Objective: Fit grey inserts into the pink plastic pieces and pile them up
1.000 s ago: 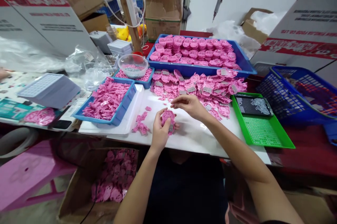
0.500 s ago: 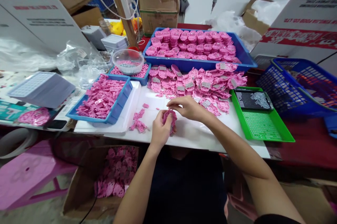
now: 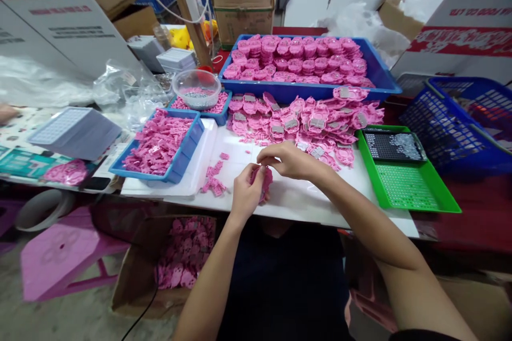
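Note:
My left hand is closed round a pink plastic toy piece, held upright just above the white board. My right hand is pinched at the top edge of the same piece, fingertips touching it. Right behind my hands lies a loose heap of pink pieces with grey panels. A few small pink parts lie on the board to the left of my left hand.
A blue tray of small pink parts sits left, a big blue tray of stacked pink pieces at the back, a clear bowl between them. A green tray and blue basket stand right. A cardboard box of pink pieces lies below.
My right hand came down from just above the pink piece onto its top edge. My left hand turned the piece more upright. The view shifted slightly.

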Demonstrator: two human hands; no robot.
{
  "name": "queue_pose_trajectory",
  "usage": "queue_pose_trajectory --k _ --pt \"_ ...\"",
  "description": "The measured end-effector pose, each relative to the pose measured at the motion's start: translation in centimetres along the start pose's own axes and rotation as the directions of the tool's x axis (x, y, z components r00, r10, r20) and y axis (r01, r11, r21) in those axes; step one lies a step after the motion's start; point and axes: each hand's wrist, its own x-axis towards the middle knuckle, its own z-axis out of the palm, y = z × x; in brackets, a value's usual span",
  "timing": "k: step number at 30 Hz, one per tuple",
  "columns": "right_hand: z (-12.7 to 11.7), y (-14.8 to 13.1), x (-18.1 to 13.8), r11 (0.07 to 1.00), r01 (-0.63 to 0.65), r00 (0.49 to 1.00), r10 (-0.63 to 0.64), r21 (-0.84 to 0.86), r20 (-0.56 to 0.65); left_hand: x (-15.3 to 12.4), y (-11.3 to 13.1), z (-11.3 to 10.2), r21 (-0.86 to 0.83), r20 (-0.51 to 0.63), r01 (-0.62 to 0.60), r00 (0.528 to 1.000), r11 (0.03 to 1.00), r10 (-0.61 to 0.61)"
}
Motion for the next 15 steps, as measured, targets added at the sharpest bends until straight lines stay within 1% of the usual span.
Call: queue_pose_trajectory --k 3,5,9,11,13,14,15 --pt "-0.1 -0.3 -0.1 0.999 -0.007 1.0 0.007 0.031 -0.011 0.0 0.0 -0.2 -0.01 -0.006 -0.018 1.0 1.0 0.018" --pt "-0.5 -0.7 -0.1 0.998 -0.028 1.0 0.028 0.047 -0.007 0.0 0.0 -0.2 -0.022 0.0 -0.019 1.0 1.0 0.019" --pt "-2.2 -1.0 0.5 0.996 -0.054 0.997 0.051 0.071 0.054 0.3 0.2 0.1 -0.065 0.005 0.013 1.0 0.998 -0.013" --pt "-2.5 -0.8 2.1 0.998 -0.051 0.998 0.049 0.044 0.026 0.6 0.2 0.3 -0.069 -0.003 0.047 0.999 0.997 -0.048" --pt "-2.0 -0.5 4.6 0.998 -0.044 0.999 0.044 -0.034 0.002 1.1 0.2 0.6 -0.075 0.006 0.066 0.998 0.995 -0.066" --pt "-1.5 -0.4 6.1 0.995 -0.037 0.999 0.039 -0.089 0.021 1.2 0.1 0.6 -0.089 0.011 0.06 0.998 0.994 -0.059" --pt "-0.7 -0.4 7.7 0.99 -0.017 0.996 0.029 -0.143 0.082 1.4 0.1 0.6 -0.102 0.013 0.054 0.999 0.993 -0.053"
